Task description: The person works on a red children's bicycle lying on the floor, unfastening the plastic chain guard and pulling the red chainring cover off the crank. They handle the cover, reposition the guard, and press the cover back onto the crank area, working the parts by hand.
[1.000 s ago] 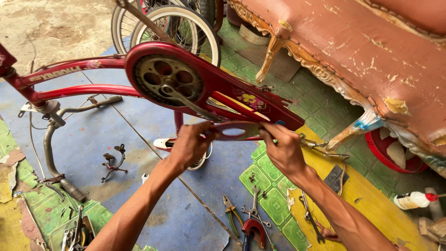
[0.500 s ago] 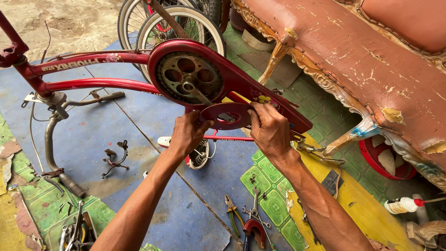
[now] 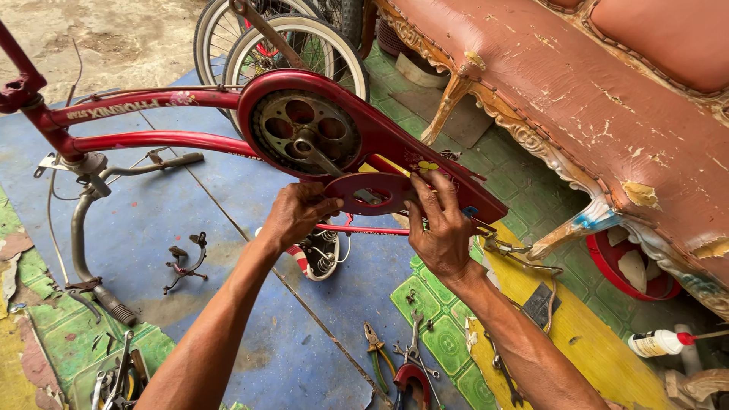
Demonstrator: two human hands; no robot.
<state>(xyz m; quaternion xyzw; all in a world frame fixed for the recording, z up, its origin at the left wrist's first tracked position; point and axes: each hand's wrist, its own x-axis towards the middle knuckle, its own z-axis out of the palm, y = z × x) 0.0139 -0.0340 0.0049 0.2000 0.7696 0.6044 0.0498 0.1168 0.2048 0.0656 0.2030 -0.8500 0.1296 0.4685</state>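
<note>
Two bare hands work at the middle of an upturned red bicycle frame lying over a blue mat. Between them sits a small red oval cover plate with cut-outs, held against the lower edge of the long red chain guard, just to the right of and nearer than the chainring. The left hand pinches the plate's left end, thumb and fingers closed on its rim. The right hand has its fingers spread and pressed flat along the plate's right end and the guard behind it; whether the thumb is hooked under cannot be told. A crank arm slants down from the chainring's hub toward the plate.

Far behind the guard stand two white-tyred wheels. To the left, the handlebar stem and a curved bar with a black grip hang down to the floor, and a small brake caliper lies on the mat near them. Near the person, between the forearms, pliers and several spanners lie on green patterned tiles. To the right a worn pink sofa with carved legs stands over a yellow sheet, with a small white bottle with a red nozzle at the near right
</note>
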